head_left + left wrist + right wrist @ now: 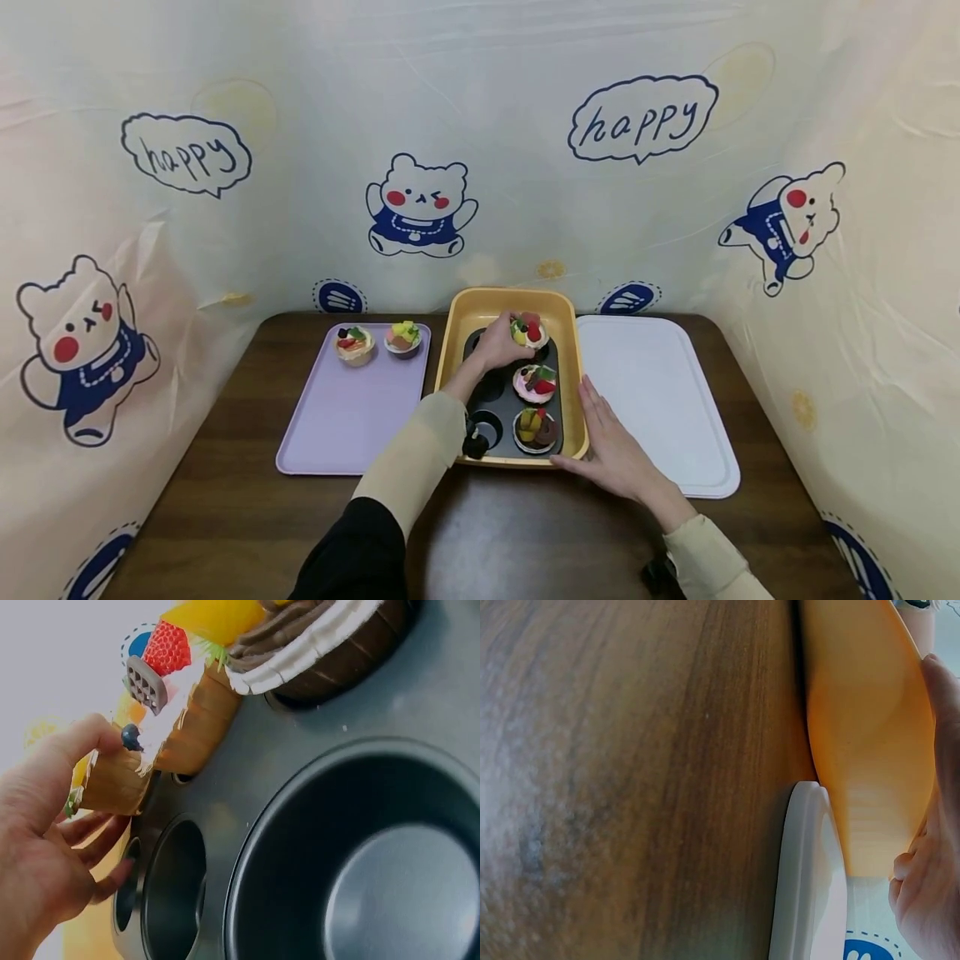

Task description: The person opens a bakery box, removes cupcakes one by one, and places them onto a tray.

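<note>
My left hand (497, 344) pinches a fruit-topped toy cupcake (531, 332) at the far right cup of a dark muffin pan (501, 408). In the left wrist view, thumb and fingers lie around its tan base (112, 784). Nearer in the same column sit a pink-cream cupcake (534, 384) and a brown one with yellow fruit (535, 430). The pan's left column shows bare cups, the far one partly behind my hand. The pan lies inside a yellow tray (573, 367). My right hand (618, 450) rests on that tray's right rim near the front corner, fingers extended.
Left of the yellow tray lies a purple tray (337, 433) with two cupcakes (355, 346) at its far end. A white tray (660, 392) lies on the right, close beside the yellow one. All stand on a brown wooden table (517, 533) before a printed curtain (517, 100).
</note>
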`<state>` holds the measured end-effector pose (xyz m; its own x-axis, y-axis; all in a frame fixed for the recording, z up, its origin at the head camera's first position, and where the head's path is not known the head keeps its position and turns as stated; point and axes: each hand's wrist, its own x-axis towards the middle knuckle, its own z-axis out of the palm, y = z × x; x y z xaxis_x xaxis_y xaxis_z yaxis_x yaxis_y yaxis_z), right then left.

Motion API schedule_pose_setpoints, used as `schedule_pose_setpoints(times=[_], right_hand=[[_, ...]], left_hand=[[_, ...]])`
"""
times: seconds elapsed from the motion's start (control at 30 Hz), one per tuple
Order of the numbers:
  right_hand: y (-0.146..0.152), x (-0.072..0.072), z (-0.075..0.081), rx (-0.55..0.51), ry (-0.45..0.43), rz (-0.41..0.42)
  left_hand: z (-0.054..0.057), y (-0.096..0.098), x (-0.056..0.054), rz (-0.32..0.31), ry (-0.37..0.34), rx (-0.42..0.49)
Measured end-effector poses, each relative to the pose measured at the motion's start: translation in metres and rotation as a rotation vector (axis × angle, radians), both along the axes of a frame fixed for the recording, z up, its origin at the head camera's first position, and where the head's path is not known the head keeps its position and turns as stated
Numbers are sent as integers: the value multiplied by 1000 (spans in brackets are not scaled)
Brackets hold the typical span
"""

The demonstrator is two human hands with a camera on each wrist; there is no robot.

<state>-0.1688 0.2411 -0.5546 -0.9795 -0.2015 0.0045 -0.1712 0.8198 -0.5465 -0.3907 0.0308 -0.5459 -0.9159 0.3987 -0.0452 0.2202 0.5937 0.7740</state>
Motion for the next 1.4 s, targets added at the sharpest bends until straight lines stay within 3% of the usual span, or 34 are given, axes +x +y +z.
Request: schedule_pose_setpoints(times=[0.1,0.2,0.4,0.83,1.07,1.4], right_hand=[[0,-1,0,2,-5,0],[1,-2,0,7,-2,3],[1,-2,1,1,-7,4],[2,0,1,7,-16,-5],[1,0,2,4,-21,-10],[1,0,1,11,-1,1]], left_hand=[[16,-3,10,4,-29,57],[23,-5,14,11,-20,110],[27,-12,14,10,-37,240],[41,-37,23,98,-140,486],[47,-51,30,142,-150,460],[56,-74,45,141,-115,477]])
